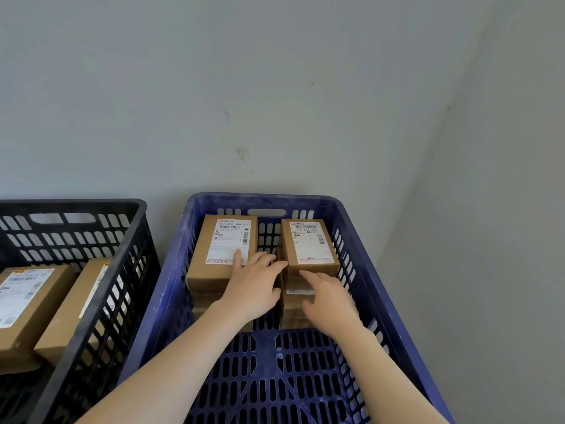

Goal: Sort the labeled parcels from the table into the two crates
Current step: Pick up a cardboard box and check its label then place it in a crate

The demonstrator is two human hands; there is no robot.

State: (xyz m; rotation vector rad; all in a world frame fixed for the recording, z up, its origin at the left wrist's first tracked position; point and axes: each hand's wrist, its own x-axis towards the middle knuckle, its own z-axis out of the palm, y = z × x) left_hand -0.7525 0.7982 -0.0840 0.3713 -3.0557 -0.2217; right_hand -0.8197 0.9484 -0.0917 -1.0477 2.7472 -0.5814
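Two stacks of brown labeled parcels stand at the far end of the blue crate [171, 289]. The left stack's top parcel [214, 252] carries a white label; the right stack's top parcel [308, 243] does too. My left hand [253, 286] rests flat on the near end of the left top parcel, its fingers spread and reaching toward the right stack. My right hand [330, 298] touches the front face of the right stack with fingers apart, below the top parcel. Neither hand grips a parcel.
A black crate [122, 270] stands to the left and holds labeled brown parcels [27, 301]. Grey walls close in behind and on the right. The near half of the blue crate floor [275, 377] is bare.
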